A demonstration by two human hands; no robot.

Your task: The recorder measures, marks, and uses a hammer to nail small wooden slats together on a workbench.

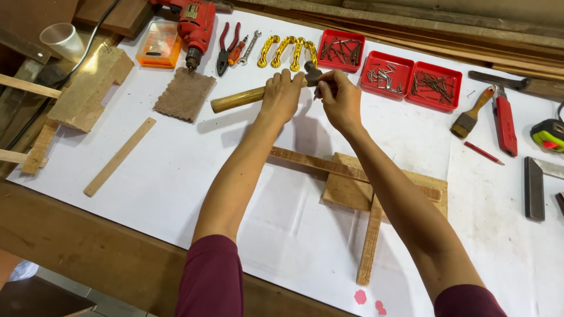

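My left hand [282,94] is shut around the wooden handle of a hammer [238,98], held above the white-covered bench with the handle pointing left. My right hand [339,98] pinches at the hammer's dark metal head [312,71], fingers closed on something small there; I cannot tell what it is. Below my forearms lies a small assembly of wooden slats [376,194], a flat board with strips crossing it.
Three red trays of nails [385,75] and gold handles [286,50] lie beyond my hands. Red drill [197,26], pliers [226,53], orange box [160,46] and brown pad [185,94] sit left; brush [470,114], red knife [505,123], red pencil [483,152], tape measure [549,135] right.
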